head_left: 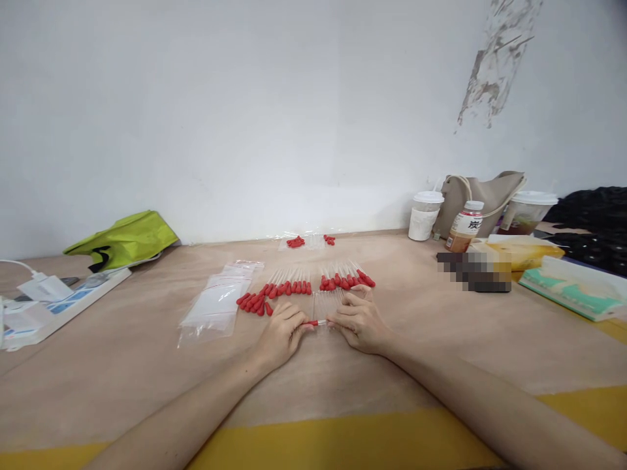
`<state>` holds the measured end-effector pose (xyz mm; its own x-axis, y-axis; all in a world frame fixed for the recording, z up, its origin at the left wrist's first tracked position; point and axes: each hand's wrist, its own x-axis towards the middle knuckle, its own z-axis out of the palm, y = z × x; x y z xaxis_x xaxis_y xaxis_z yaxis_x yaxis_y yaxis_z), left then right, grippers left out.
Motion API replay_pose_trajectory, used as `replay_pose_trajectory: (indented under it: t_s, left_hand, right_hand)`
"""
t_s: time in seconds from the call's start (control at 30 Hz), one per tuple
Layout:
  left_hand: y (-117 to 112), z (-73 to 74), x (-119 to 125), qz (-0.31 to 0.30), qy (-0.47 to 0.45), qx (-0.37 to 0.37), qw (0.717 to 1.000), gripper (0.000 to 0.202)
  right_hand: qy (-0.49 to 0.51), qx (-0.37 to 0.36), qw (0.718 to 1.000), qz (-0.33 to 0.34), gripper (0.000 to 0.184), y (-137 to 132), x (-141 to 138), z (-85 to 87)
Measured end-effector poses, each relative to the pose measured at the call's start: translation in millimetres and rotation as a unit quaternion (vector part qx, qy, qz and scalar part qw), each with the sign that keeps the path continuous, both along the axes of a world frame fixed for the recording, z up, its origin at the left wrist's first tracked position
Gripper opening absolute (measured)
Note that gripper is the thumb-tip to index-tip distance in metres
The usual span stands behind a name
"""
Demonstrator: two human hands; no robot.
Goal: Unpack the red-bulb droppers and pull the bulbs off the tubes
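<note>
Plainly, the broadest thing is the pale wall (274, 117) beyond both hands, and below it the brown-covered table (441, 346) on which they work. Far off to the right hand's side stands a grey-beige bag (492, 196); well to the left of the left hand, a white power strip (83, 303) runs slantwise. Nearer, just left of that hand, clear plastic bags (220, 297) lie in an overlapping pile. Red-bulbed droppers lie in two groups beyond the hands, a left group (289, 287) and a right group (337, 282), bulbs toward the person and tubes pointing at the wall.

The left hand (283, 331) is nearly closed, thumb and fingers pinching a red bulb (310, 322). Facing it, the right hand (361, 321) has its fingers curled, thumb and fingertips pinching a clear tube (321, 322). Bulb and tube lie in one line between the hands, the long axis crosswise and almost level, bulb end left, tube running right; its far tip is hidden by the fingers. Just beyond that line, loose clear tubes (326, 302) lie roughly at right angles to it, lengthwise toward the wall.
</note>
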<state>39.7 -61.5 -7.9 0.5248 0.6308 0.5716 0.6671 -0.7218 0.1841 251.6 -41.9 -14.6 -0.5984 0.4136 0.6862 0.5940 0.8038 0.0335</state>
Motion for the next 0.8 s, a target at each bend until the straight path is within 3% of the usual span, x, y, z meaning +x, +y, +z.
replay_pose_trajectory:
  t_s: [0.23,0.47,0.57,0.67,0.8]
  left_hand:
    - [-2.0,-0.7,-6.0,-0.001,-0.018,-0.004,1.0,0.023]
    - [0.2,16.1,-14.6,0.094,-0.167,-0.043,0.981,0.021]
    - [10.9,32.4,-40.1,0.21,-0.195,-0.017,0.958,0.028]
    - [20.7,47.9,-80.6,0.324,-0.216,-0.018,0.921,0.036]
    - [25.9,57.4,-121.3,0.369,-0.21,-0.089,0.901,0.042]
  right_hand:
    - [0.011,-0.007,1.0,0.002,0.022,0.2,10.7,1.3]
    - [0.14,-0.078,0.98,-0.119,0.023,16.2,28.3,4.0]
    - [0.153,-0.113,0.973,-0.128,0.019,18.0,28.1,2.0]
    - [0.127,-0.118,0.972,-0.159,0.012,16.3,28.0,0.6]
    - [0.093,-0.092,0.974,-0.184,0.012,14.9,26.7,-1.5]
